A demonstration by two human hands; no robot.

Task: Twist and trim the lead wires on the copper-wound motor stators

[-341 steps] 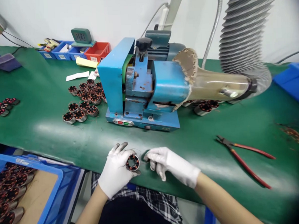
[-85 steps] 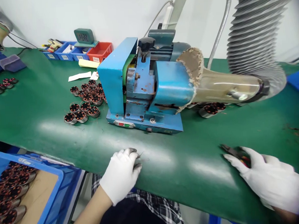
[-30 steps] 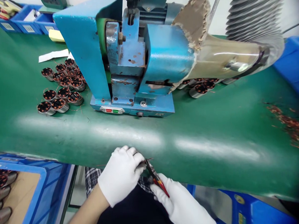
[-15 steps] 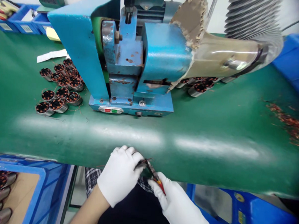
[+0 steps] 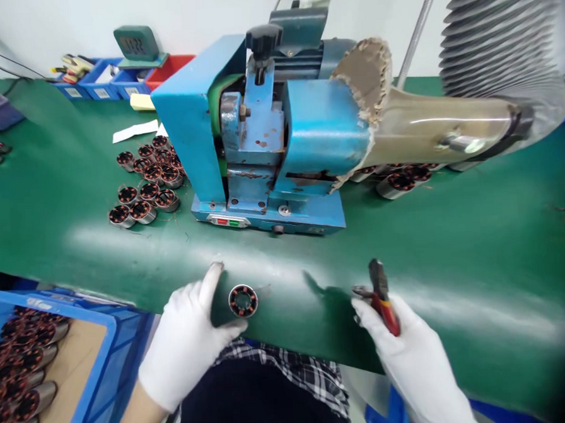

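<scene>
A round motor stator [image 5: 243, 309] with copper windings in a metal ring stands on the green table near its front edge. Thumb and forefinger of my white-gloved left hand [image 5: 187, 333] are spread apart beside it, on its left, holding nothing. To the right, my gloved right hand [image 5: 408, 350] is closed round a pair of red-handled cutting pliers [image 5: 384, 304]. The jaws of the pliers point away from me, above the table. A thin wire sticks out from the stator's right side.
A blue belt machine [image 5: 261, 162] stands behind, with a duct [image 5: 448, 121] running right. Several stators [image 5: 143, 211] are grouped left of it, others [image 5: 395, 185] under the duct. A blue crate [image 5: 101, 360] of stators is at the lower left. Small bins [image 5: 108, 88] line the back.
My left hand has let go of the stator, which now stands on the table. My right hand has moved away to the right with the pliers. The camera view has shifted left and up.
</scene>
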